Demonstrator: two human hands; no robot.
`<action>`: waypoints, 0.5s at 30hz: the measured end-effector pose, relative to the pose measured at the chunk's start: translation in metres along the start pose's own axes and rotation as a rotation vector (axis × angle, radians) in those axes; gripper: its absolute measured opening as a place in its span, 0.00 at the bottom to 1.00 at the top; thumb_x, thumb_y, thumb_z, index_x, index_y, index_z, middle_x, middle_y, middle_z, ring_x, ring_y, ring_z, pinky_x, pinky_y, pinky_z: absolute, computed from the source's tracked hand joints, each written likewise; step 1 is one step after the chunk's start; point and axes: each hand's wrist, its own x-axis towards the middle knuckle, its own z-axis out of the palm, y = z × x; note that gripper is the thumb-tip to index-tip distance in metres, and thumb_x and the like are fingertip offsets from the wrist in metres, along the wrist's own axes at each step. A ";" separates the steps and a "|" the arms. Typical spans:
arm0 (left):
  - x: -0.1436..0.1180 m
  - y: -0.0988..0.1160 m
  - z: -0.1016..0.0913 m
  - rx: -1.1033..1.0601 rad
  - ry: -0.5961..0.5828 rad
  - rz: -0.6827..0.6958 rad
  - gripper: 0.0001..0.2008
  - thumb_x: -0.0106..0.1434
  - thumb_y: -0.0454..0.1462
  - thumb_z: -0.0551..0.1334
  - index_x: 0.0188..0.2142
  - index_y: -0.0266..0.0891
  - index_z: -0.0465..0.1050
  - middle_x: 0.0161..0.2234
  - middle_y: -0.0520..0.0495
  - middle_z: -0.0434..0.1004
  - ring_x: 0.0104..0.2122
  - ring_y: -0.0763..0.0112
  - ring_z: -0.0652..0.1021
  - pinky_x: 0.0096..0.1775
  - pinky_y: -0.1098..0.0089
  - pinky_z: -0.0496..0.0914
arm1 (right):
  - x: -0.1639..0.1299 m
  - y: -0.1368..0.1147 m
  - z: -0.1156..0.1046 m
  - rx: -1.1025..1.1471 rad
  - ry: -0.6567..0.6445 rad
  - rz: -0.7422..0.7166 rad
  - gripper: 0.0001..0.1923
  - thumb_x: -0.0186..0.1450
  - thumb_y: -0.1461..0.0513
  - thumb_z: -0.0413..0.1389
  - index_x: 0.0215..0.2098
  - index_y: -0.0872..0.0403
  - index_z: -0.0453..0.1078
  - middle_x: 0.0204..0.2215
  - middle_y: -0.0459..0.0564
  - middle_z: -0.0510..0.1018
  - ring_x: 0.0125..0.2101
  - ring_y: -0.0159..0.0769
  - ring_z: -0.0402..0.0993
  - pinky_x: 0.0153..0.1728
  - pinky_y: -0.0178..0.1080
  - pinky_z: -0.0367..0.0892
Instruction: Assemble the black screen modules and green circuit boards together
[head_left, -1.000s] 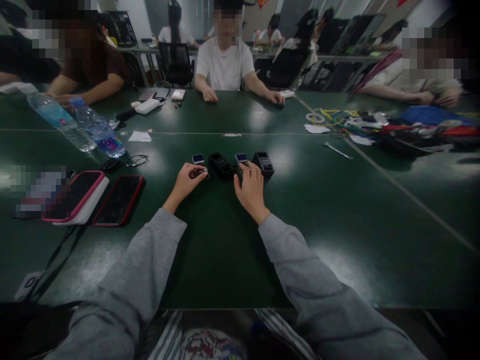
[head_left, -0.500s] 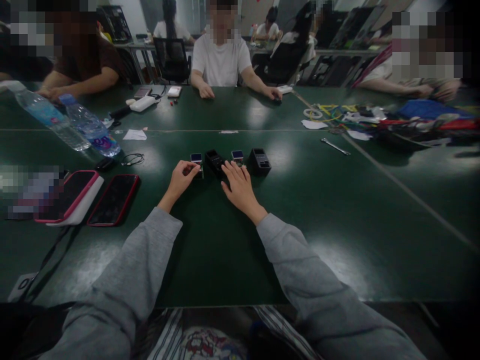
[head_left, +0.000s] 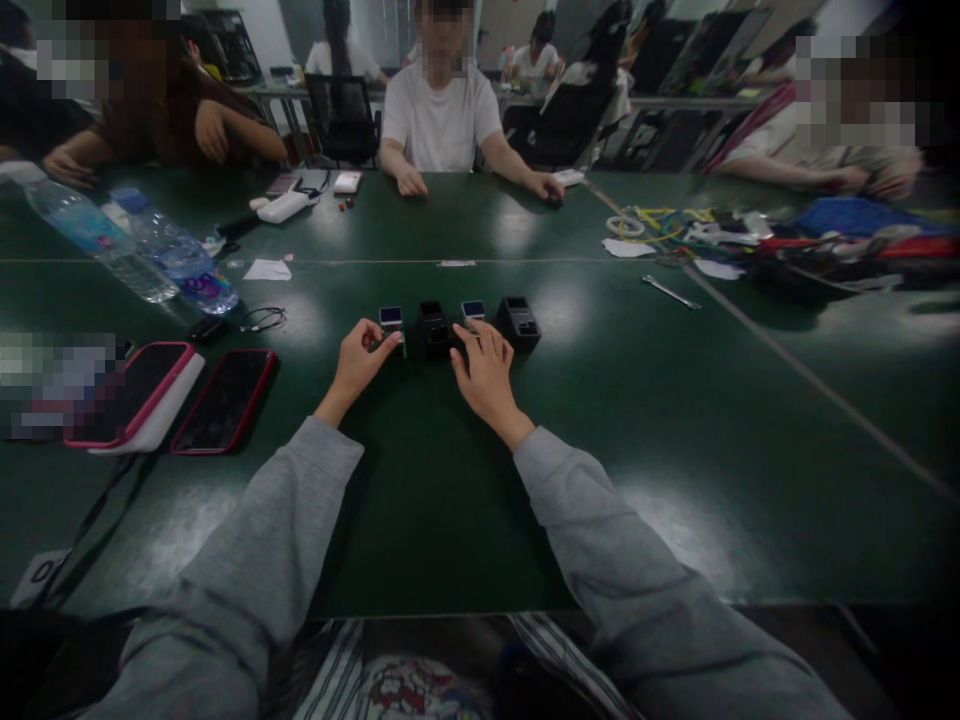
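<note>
Four small devices stand in a row on the dark green table (head_left: 450, 500): a unit with a blue top (head_left: 391, 317), a black box (head_left: 433, 326), a second blue-topped unit (head_left: 473, 309) and another black box (head_left: 520, 322). My left hand (head_left: 358, 364) pinches the left blue-topped unit between thumb and fingers. My right hand (head_left: 486, 376) lies flat with its fingers spread. Its fingertips touch the middle black box and reach just below the second blue-topped unit. Grey sleeves cover both my arms.
Two phones in red cases (head_left: 223, 401) lie at the left, with a black cable (head_left: 261, 319) and two water bottles (head_left: 176, 258) beyond. A wrench (head_left: 670, 292) and a heap of tools and cables (head_left: 750, 240) are at the right. Other people sit across the table.
My right hand slid left from the second blue-topped unit to the middle black box, which now stands squarer in the row. My left hand stays at the left unit.
</note>
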 end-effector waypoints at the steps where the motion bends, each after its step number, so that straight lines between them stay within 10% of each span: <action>1: 0.000 -0.002 -0.001 0.004 0.048 -0.009 0.21 0.63 0.47 0.66 0.24 0.41 0.58 0.22 0.56 0.56 0.23 0.75 0.59 0.29 0.70 0.55 | 0.000 0.002 0.000 -0.009 0.030 0.031 0.21 0.75 0.59 0.45 0.64 0.52 0.62 0.64 0.57 0.63 0.65 0.47 0.55 0.62 0.53 0.55; 15: 0.008 -0.019 -0.005 -0.111 0.302 -0.097 0.26 0.60 0.37 0.64 0.20 0.41 0.44 0.18 0.58 0.47 0.20 0.79 0.52 0.24 0.71 0.49 | 0.007 0.032 0.015 0.090 0.005 0.134 0.21 0.75 0.61 0.42 0.60 0.56 0.67 0.62 0.61 0.68 0.58 0.50 0.68 0.53 0.53 0.69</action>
